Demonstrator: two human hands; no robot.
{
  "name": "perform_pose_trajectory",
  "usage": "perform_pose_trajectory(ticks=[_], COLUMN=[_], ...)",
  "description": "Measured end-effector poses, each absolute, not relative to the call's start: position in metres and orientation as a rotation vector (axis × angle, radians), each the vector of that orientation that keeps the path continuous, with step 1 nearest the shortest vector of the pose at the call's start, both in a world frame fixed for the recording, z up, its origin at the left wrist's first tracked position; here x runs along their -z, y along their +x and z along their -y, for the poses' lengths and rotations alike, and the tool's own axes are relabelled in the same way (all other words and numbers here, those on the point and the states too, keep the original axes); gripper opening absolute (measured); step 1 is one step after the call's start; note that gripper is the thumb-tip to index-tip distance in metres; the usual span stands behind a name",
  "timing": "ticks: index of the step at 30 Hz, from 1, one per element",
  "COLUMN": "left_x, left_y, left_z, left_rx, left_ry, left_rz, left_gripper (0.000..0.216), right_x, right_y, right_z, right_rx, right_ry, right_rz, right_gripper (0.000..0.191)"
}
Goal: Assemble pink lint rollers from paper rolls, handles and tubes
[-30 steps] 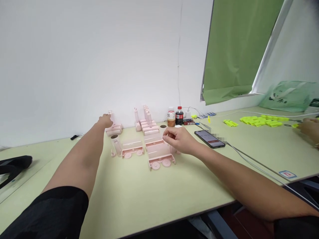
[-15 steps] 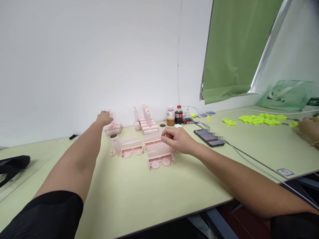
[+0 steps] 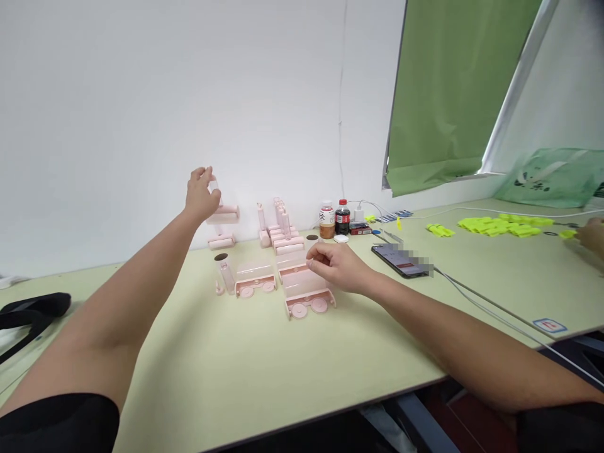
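Observation:
My left hand (image 3: 202,194) is raised near the wall, its fingers closed round the clear handle of a pink lint roller (image 3: 224,214). The roller head hangs above another pink lint roller (image 3: 221,240) on the table. My right hand (image 3: 337,265) hovers at the pink roller covers (image 3: 309,297), thumb and fingertips curled together; whether anything is between them is hidden. To its left lie another pink cover (image 3: 255,283), a clear pink handle (image 3: 227,277) and a cardboard-cored roll (image 3: 221,258). Several assembled lint rollers (image 3: 285,236) stand in a row by the wall.
A white-capped bottle (image 3: 326,220), a cola bottle (image 3: 342,218) and a phone (image 3: 399,260) with a cable are at the right. Further right lie neon-yellow pieces (image 3: 500,225), beside another person's hand (image 3: 592,238). A black object (image 3: 38,314) sits at the left.
My left hand has risen from the table by the wall, lifting a pink lint roller. My right hand stays at the covers. The view has shifted slightly.

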State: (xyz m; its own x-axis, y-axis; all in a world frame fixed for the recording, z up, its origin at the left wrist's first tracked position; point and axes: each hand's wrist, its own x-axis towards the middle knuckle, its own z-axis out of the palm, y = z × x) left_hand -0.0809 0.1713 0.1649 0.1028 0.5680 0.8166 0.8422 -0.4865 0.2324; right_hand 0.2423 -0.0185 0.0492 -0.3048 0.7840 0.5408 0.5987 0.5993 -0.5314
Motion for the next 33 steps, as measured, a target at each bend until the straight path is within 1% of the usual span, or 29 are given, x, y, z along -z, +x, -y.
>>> perform_pose_trajectory(ticks=[2,3,6,9,10,12,14,16,19,21,23,25,27,29,31,33], left_x=[-0.176,-0.179,-0.182,-0.169,-0.16,-0.141,-0.119,-0.1,-0.078,-0.071,-0.071,-0.076,-0.082,-0.084,-0.081,-0.073], left_y=[-0.067,-0.058,-0.029,0.004,0.014,0.033,0.05,0.065,0.083,0.09,0.092,0.087,0.075,0.058,0.04,0.024], left_z=[-0.151,-0.139,-0.093,-0.041,-0.024,0.007,0.03,0.043,0.047,0.044,0.041,0.039,0.039,0.039,0.04,0.041], left_rx=[1.465,1.517,1.62,1.72,1.761,1.821,1.823,1.772,1.72,1.745,1.779,1.776,1.742,1.716,1.712,1.753], left_ry=[-2.064,-2.05,-2.0,-2.048,-2.103,-2.253,-2.398,-2.5,-2.599,-2.598,-2.553,-2.477,-2.369,-2.255,-2.236,-2.421], left_rz=[1.214,1.153,1.071,0.988,0.939,0.843,0.794,0.743,0.638,0.551,0.476,0.43,0.438,0.544,0.771,1.078], left_gripper=[0.066,0.065,0.061,0.06,0.059,0.055,0.05,0.048,0.043,0.038,0.034,0.034,0.035,0.038,0.049,0.066], right_x=[-0.047,-0.046,-0.041,-0.039,-0.04,-0.043,-0.045,-0.044,-0.037,-0.032,-0.031,-0.036,-0.042,-0.047,-0.05,-0.051], right_y=[0.241,0.24,0.234,0.224,0.221,0.214,0.208,0.202,0.194,0.189,0.187,0.188,0.192,0.197,0.202,0.205], right_z=[0.018,0.018,0.019,0.025,0.028,0.039,0.05,0.059,0.063,0.061,0.059,0.057,0.056,0.055,0.054,0.054], right_rx=[-0.321,-0.354,-0.537,-0.838,-0.947,-1.129,-1.255,-1.353,-1.411,-1.397,-1.373,-1.359,-1.371,-1.36,-1.333,-1.324], right_ry=[-1.084,-1.076,-1.031,-0.92,-0.87,-0.776,-0.717,-0.686,-0.677,-0.668,-0.648,-0.624,-0.575,-0.492,-0.419,-0.39], right_rz=[1.991,1.964,1.799,1.576,1.512,1.452,1.492,1.536,1.476,1.406,1.364,1.349,1.314,1.233,1.158,1.116], right_gripper=[0.012,0.018,0.043,0.068,0.074,0.079,0.076,0.068,0.045,0.028,0.018,0.016,0.021,0.024,0.025,0.024])
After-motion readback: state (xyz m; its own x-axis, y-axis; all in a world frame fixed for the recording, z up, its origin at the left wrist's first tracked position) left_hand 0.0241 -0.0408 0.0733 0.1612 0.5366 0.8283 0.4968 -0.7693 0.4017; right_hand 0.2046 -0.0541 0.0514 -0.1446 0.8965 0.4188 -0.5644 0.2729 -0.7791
